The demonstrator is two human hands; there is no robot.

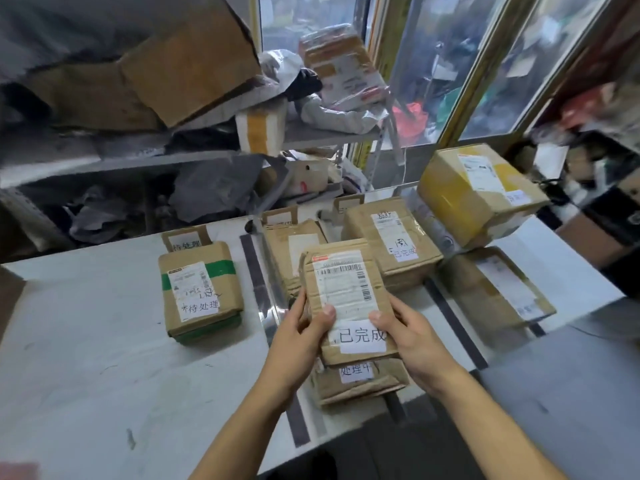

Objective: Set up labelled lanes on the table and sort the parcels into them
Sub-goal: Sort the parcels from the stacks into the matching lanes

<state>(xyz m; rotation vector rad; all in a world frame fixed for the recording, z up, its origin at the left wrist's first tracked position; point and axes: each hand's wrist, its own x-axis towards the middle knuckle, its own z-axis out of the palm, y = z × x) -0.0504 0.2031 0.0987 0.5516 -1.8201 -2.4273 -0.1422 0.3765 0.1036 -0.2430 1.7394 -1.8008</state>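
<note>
Both hands hold the flat brown parcel (349, 299): left hand (304, 327) and right hand (407, 332) curl round its near corners, thumbs on top, w/ it raised over the middle lane above the parcel tagged 处理中 (360, 381). Its own tag reads 已完成, so I'd shift it right to the lane w/ the other 已完成 parcel (391, 242), set down flat inside the dark tape strips (453, 323). Long axis runs near-to-far, barcode end away, tag toward the person.

White tabletop (86, 358) striped with dark tape strips (254, 271); brown cardboard parcels, one banded green (199, 289), one taped yellow (478, 192); white labels with black lettering.
</note>
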